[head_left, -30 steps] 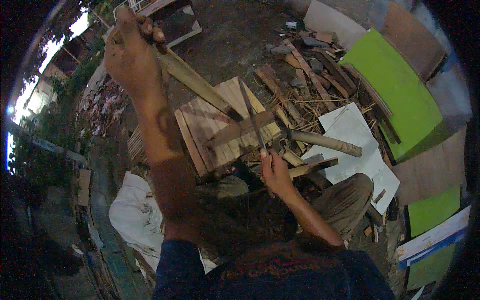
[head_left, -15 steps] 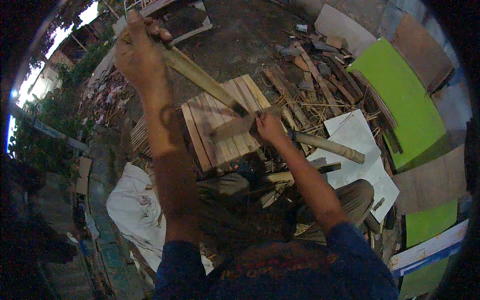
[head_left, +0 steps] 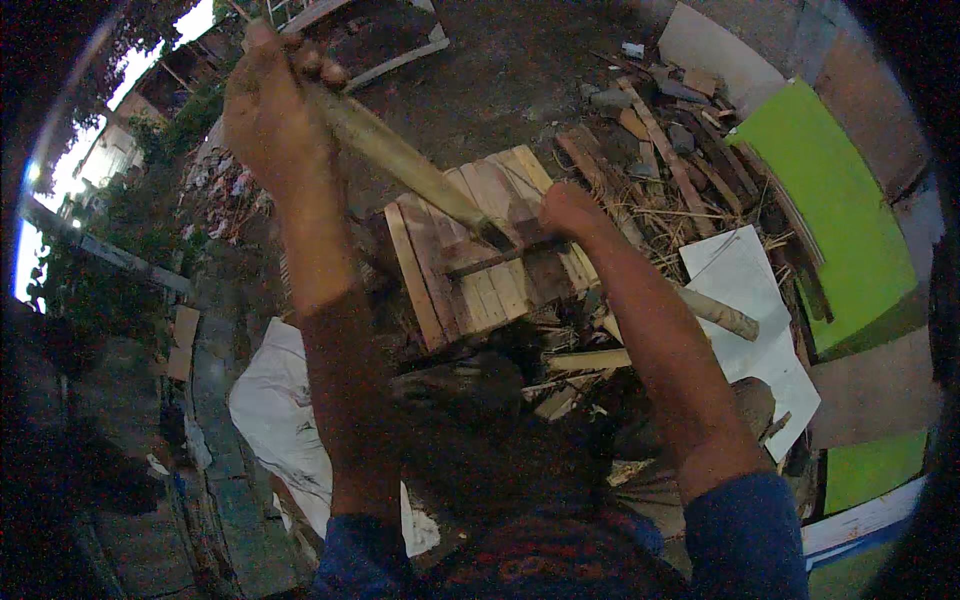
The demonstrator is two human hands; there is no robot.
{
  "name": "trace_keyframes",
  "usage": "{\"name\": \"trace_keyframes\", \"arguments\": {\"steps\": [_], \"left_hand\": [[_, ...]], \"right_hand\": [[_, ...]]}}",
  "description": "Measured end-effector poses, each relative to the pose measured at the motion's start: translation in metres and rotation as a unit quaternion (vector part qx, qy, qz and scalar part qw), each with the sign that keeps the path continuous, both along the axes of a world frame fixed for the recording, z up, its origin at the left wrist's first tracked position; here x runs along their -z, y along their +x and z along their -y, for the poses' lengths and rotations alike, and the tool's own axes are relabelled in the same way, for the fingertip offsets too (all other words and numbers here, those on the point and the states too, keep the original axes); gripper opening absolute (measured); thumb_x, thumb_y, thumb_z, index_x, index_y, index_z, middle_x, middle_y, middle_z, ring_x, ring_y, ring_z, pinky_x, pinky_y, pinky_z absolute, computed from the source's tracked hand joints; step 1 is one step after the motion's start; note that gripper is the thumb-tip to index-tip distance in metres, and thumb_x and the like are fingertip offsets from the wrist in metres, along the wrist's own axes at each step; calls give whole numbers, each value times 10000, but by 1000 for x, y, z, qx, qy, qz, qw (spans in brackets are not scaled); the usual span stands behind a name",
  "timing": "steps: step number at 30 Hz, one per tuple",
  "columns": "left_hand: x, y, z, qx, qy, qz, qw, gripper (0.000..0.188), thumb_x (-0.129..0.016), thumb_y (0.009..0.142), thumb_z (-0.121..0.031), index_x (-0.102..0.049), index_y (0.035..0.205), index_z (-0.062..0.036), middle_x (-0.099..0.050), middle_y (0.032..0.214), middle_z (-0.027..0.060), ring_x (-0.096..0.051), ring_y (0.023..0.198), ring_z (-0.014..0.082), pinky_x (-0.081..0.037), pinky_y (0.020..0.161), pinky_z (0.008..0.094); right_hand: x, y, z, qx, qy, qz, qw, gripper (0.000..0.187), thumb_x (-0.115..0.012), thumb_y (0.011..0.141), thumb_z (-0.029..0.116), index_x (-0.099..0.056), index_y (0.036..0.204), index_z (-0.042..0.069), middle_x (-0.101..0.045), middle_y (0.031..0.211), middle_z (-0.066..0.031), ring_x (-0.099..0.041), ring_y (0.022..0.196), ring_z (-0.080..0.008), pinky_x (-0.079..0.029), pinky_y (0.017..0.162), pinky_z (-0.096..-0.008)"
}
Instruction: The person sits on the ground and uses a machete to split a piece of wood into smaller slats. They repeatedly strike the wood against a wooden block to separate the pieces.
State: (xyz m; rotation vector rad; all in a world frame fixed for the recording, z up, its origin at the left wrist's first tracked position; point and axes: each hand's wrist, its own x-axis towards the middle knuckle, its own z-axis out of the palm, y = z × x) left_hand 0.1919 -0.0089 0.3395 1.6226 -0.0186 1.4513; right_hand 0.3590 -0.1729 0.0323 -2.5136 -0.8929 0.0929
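In the head view, your left hand (head_left: 275, 130) is raised at the upper left, its fingers curled tightly around the upper part of a pale pole (head_left: 410, 165). The pole slants down to the right, and its darkened lower end is over the middle of a slatted wooden worktop (head_left: 490, 305); you cannot tell from here whether that end presses on the wood beneath. A dark strip of wood (head_left: 488, 262) crosses the slats close to that end. Your right hand (head_left: 572, 212) is at the far right edge of the worktop, near the pole's lower end, with its fingers bent in; the back of the hand hides them, so what they pinch, if anything, cannot be told. Under your right forearm, a thick round pole (head_left: 730, 317) sticks out over a white sheet (head_left: 775, 375). Beyond it lies a heap of scrap wood (head_left: 690, 165), with a bright green panel (head_left: 835, 215) along its right side. A white cloth (head_left: 280, 420) bulges to the left of your left forearm, and a pale wood strip (head_left: 590, 360) lies below the worktop's right corner. Blue sleeves (head_left: 745, 530) cover your upper arms.
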Motion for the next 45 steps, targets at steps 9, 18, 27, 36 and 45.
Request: {"name": "trace_keyframes", "arguments": {"steps": [9, 18, 27, 36, 45], "left_hand": [[-8, 6, 14, 79, -39, 18, 996, 469, -622, 1000, -454, -626, 891, 1, -620, 696, 59, -623, 586, 151, -508, 556, 284], [-2, -1, 46, 45, -86, 28, 995, 435, -627, 1004, -418, -611, 865, -7, -593, 669, 46, -583, 545, 137, -483, 511, 279], [3, 9, 37, 50, -104, 57, 992, 414, -639, 1001, -398, -614, 864, -8, -594, 680, 49, -578, 565, 127, -485, 531, 272], [1, 7, 17, 4, -87, 20, 996, 446, -656, 986, -423, -621, 889, 11, -608, 694, 59, -596, 574, 145, -501, 566, 293], [-4, -5, 16, 213, -88, 9, 973, 463, -530, 1044, -444, -663, 1027, -1, -646, 766, 61, -626, 673, 162, -519, 642, 317]], "right_hand": [[-57, -180, 2, 37, 339, -109, 934, 458, -586, 986, 372, -595, 1115, -68, -625, 656, -220, -647, 650, -427, -492, 608, -501], [27, -180, 38, 91, 175, -161, 967, 421, -639, 972, 290, -591, 1110, -105, -659, 688, -184, -667, 672, -372, -511, 661, -449], [-7, -218, 21, 69, 330, -181, 924, 400, -659, 961, 303, -591, 996, -90, -563, 573, -130, -552, 541, -313, -450, 565, -451], [-5, -217, 19, 132, 320, -166, 923, 483, -631, 979, 365, -593, 717, -39, -641, 699, -225, -677, 711, -380, -514, 632, -427], [79, -192, 63, 46, 174, -87, 980, 496, -607, 1007, 322, -531, 648, -11, -506, 532, -124, -528, 511, -269, -400, 529, -443]]}}
